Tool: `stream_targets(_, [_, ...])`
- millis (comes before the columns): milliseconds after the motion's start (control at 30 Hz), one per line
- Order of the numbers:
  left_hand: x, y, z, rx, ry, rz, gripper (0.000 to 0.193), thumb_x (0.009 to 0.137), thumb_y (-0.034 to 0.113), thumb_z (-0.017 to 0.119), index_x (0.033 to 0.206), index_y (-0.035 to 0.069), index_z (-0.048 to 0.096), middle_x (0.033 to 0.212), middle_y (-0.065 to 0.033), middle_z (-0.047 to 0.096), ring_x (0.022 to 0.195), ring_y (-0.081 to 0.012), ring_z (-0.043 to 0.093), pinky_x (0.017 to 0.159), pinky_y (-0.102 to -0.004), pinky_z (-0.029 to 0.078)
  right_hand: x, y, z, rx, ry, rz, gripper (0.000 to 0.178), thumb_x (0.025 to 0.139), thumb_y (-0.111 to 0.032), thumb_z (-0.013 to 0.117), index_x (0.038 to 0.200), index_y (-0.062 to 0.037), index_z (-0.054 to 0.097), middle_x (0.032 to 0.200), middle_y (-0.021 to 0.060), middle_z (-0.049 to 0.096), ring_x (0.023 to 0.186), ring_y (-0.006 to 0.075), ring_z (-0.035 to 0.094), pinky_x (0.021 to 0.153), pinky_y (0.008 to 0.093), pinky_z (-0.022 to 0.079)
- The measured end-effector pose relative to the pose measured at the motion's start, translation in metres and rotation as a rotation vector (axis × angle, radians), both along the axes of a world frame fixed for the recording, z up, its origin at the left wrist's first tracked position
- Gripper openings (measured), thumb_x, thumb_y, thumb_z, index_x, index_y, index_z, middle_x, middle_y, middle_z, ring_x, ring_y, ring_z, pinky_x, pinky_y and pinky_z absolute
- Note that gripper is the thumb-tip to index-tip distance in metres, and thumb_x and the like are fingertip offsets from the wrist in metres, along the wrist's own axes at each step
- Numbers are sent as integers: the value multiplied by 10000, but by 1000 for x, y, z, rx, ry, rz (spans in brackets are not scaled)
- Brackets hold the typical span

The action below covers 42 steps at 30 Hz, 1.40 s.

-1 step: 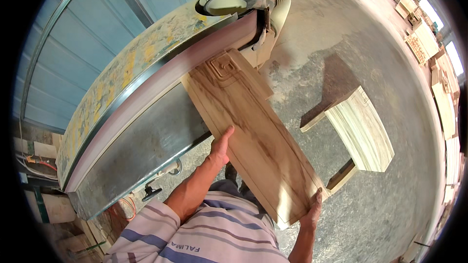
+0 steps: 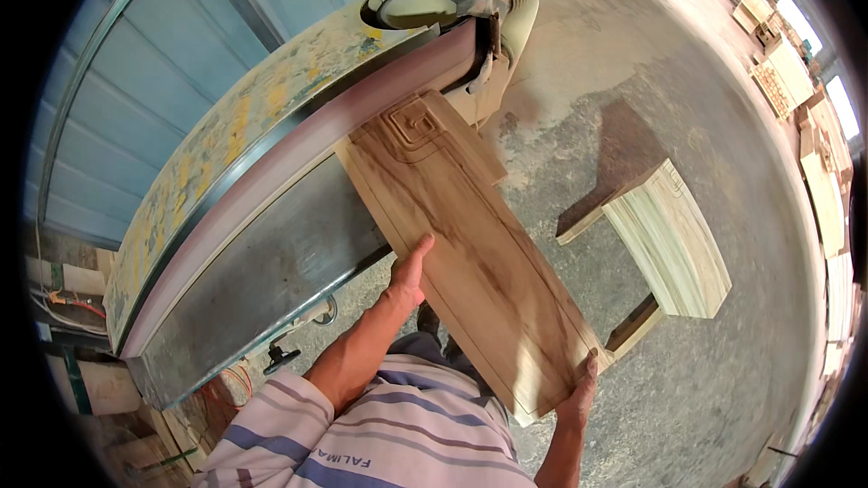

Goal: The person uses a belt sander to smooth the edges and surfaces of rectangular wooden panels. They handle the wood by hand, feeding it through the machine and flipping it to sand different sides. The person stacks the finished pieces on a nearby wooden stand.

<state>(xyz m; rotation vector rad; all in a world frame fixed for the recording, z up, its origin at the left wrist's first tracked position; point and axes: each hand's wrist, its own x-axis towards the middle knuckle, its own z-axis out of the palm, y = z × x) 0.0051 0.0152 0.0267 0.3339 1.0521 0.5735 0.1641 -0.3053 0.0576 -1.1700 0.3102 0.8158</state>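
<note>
A long brown wooden panel (image 2: pixel 470 253) with a carved square spiral and grooved border lies slantwise before me. Its far end rests on the metal table (image 2: pixel 271 262) of a belt sander and meets the pinkish sanding belt (image 2: pixel 298 149). My left hand (image 2: pixel 410 273) grips the panel's left edge near the middle, thumb on top and fingers hidden underneath. At the near right corner, my right hand (image 2: pixel 580 395) holds the panel's end, with its thumb over the edge and its other fingers mostly out of sight.
On the concrete floor to the right stands a pale wooden piece (image 2: pixel 671 244) on side supports. A dust hose (image 2: pixel 517 14) joins the sander's far end. Blue wall panels (image 2: pixel 172 63) rise behind the machine. A black handwheel (image 2: pixel 282 360) sits below its table. Stacked timber (image 2: pixel 785 77) lines the far right.
</note>
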Motion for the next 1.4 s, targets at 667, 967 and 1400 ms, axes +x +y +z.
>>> stream_targets(667, [-2,-1,-16,33,-50,17,660,735,344,746,1244,41,455,1196,-117,531,1087,-280,527,900,-455,458,-4,8,7,-59,34,-91,626,846,-468,550,1297,-55,418,1224,140,519,1104,311,531,952,451,437])
stream_targets(967, [-2,0,-19,18,30,-7,610,794,350,682,1277,74,431,1243,-104,509,1133,-284,495,931,-468,424,-3,5,5,5,52,-82,574,864,-432,553,1319,-108,421,1306,75,458,1180,265,468,996,426,396])
stream_targets(1400, [-4,-3,-24,52,32,-3,625,757,360,730,1245,77,461,1210,-86,533,1091,-263,526,906,-440,456,-2,-12,-15,78,-124,-2,613,898,-430,496,1359,-54,347,1362,83,399,1237,230,409,1038,392,341])
